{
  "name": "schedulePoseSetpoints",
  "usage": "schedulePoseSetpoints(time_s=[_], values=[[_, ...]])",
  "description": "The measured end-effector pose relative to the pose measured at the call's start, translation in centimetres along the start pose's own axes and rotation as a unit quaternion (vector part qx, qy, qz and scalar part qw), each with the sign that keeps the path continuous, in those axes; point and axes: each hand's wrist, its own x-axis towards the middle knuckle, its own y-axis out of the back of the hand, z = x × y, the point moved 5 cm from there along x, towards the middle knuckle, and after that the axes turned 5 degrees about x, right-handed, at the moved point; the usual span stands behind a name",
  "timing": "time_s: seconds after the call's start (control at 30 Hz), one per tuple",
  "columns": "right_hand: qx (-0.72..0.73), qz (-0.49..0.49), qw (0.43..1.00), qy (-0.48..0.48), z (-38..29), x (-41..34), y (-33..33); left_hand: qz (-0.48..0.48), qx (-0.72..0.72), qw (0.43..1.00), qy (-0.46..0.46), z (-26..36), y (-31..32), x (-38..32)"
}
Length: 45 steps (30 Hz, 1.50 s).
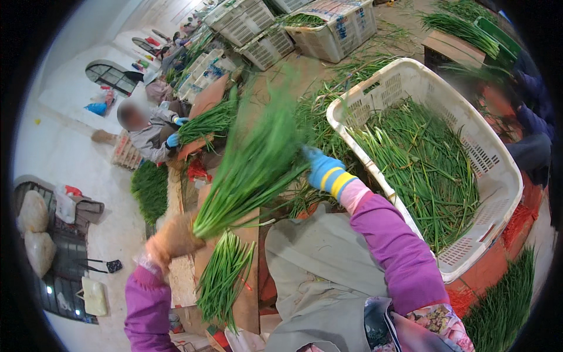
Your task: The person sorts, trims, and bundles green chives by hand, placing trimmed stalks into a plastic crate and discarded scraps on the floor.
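My left hand [176,237], in an orange-tan glove, grips a large bunch of long green chives [259,163] by its pale root end. The leaves fan up and away from it, blurred at the tips. At the bunch's right side is my right hand [323,171], in a blue knit glove with yellow bands. Its fingers are blurred and partly turned away; a few stray leaves reach them, and whether they are pinched is unclear. Below the held bunch, a smaller chive bundle [226,277] lies on a brown board [250,229], with a thin red tie near it.
To the right stands a white plastic crate [378,160] holding loose chives. Cut leaves [325,114] litter the floor beside it. A co-worker [149,132] sits at the left with chives on a board; another person [534,110] is at the right. Stacked crates [239,22] stand behind.
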Motion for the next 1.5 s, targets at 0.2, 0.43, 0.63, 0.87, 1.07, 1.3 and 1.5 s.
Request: schedulePoseSetpoints(time_s=[0.2, 0.43, 0.63, 0.87, 1.07, 1.3, 1.5], values=[[0.002, -0.117, 0.992, 0.044, 9.2, -7.9, -7.5, 0.185, 0.358, 0.898, 0.177, 0.7, 4.4, 5.0], [0.397, -0.102, 0.898, -0.159, 5.6, -11.7, -5.0, 0.191, 0.430, 0.869, 0.155, -1.7, 2.5, 7.3], [0.441, -0.282, 0.848, 0.088, -7.4, -13.5, -4.3, 0.194, 0.454, 0.860, 0.128, -0.3, 1.6, 6.4], [0.608, -0.440, 0.658, 0.053, -18.1, -12.9, -9.4, 0.230, 0.412, 0.870, 0.144, 1.6, -0.6, 5.0], [0.910, -0.254, 0.326, -0.038, -17.2, -7.6, -13.2, 0.207, 0.239, 0.927, 0.201, 1.4, -7.1, 0.8], [0.916, -0.129, 0.351, -0.145, -11.9, -9.4, -16.7, 0.210, 0.082, 0.917, 0.328, 3.5, -18.2, 0.0], [0.710, -0.200, 0.674, -0.035, -16.1, -7.5, -14.9, 0.240, -0.260, 0.897, 0.265, 1.7, -18.7, -3.4]])
